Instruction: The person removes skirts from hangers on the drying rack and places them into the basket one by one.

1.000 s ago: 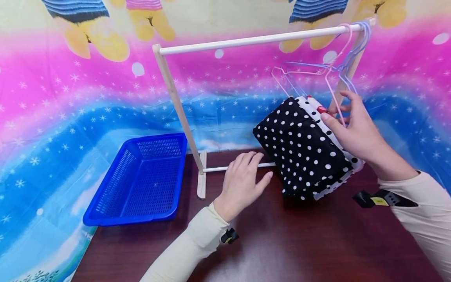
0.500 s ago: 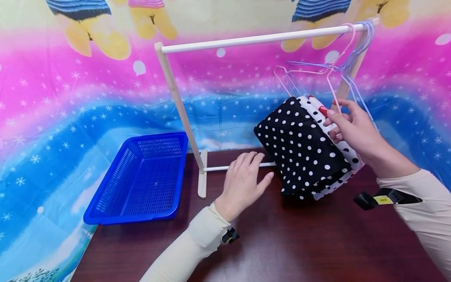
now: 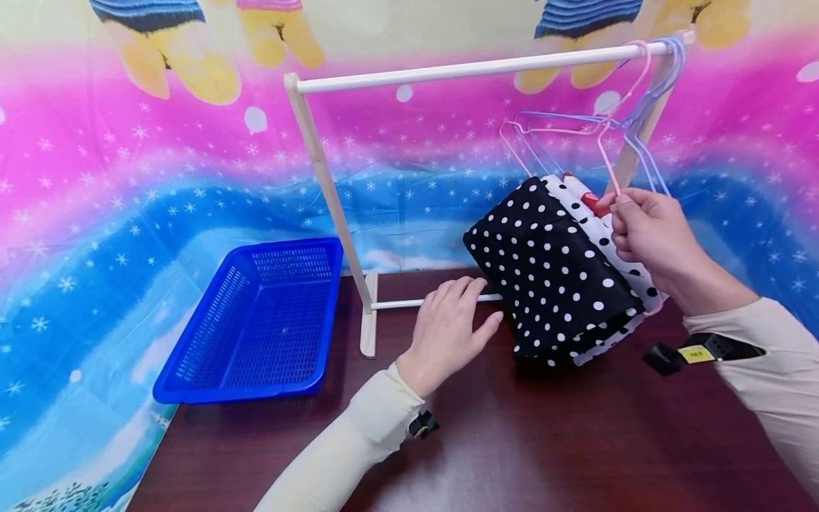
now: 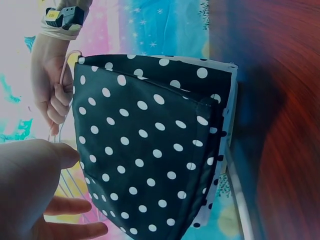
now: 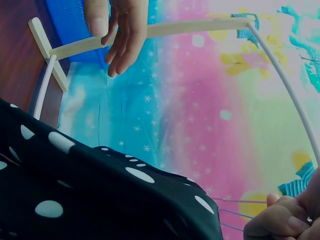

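My right hand point(image 3: 659, 238) pinches the lower right arm of a pink hanger point(image 3: 608, 160), with its thumb and forefinger near the cloth's top edge. From that hanger hangs a folded black cloth with white dots point(image 3: 557, 259). Behind it show a white cloth with black dots point(image 3: 619, 245) and a small red piece point(image 3: 595, 205). Blue hangers point(image 3: 662, 89) share the right end of the rail. Left of the black cloth, my left hand point(image 3: 448, 331) hovers with loose fingers, holding nothing. In the left wrist view, the black cloth point(image 4: 145, 150) covers whatever is behind it.
A wooden rack with a white top rail point(image 3: 480, 68) stands on the dark red table point(image 3: 512, 441). Its left post point(image 3: 333, 199) rises beside a blue plastic basket point(image 3: 249, 395). A patterned backdrop point(image 3: 160, 213) closes off the back and sides.
My right hand has shifted slightly, and its fingers have closed into a pinch on the pink hanger's arm. The left hand has barely moved. The head view has drifted slightly.
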`<action>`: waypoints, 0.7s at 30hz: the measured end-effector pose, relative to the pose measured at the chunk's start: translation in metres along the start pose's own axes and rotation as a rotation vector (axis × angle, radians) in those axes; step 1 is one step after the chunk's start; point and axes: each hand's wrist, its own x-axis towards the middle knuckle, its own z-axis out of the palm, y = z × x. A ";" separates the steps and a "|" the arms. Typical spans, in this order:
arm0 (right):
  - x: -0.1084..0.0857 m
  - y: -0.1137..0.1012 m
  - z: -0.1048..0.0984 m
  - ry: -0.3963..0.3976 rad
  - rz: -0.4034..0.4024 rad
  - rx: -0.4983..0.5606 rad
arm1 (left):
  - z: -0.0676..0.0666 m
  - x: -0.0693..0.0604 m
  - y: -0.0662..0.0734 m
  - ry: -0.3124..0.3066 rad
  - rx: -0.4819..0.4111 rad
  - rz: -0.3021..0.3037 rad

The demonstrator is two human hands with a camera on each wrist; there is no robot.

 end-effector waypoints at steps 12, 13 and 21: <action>0.008 -0.001 -0.010 -0.079 0.040 -0.174 | 0.013 0.005 0.005 -0.046 -0.108 -0.062; 0.009 -0.001 -0.010 -0.084 0.040 -0.194 | 0.014 0.005 0.005 -0.048 -0.111 -0.067; 0.010 -0.004 -0.010 -0.111 0.049 -0.264 | 0.023 0.003 0.005 -0.048 -0.145 -0.088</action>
